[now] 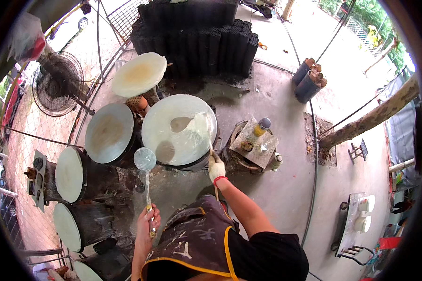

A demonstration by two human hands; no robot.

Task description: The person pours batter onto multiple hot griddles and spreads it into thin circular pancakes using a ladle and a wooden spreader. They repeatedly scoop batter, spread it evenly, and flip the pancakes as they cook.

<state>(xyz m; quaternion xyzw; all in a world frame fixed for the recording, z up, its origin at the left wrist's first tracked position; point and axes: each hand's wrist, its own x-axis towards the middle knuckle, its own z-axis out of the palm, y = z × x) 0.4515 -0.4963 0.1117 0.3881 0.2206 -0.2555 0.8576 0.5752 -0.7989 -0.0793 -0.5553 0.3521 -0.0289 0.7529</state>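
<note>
My left hand (149,222) grips the handle of a ladle (145,159), its round bowl held just left of a large round griddle (183,151). Pale batter covers much of that griddle, thicker and whiter at the upper right, around a bare brownish patch. My right hand (216,168), in a whitish glove with a red band at the wrist, is closed on a thin stick-like tool (210,135) that reaches over the griddle's right edge. The tool's far end is hard to make out against the batter.
More round griddles (109,133) on dark stoves curve along the left, below a standing fan (58,84). Right of the main griddle, bottles (262,126) stand on a square board (239,142). Stacked black coal briquettes (214,45) lie beyond. A hose (315,168) crosses the floor; a cart (350,219) stands right.
</note>
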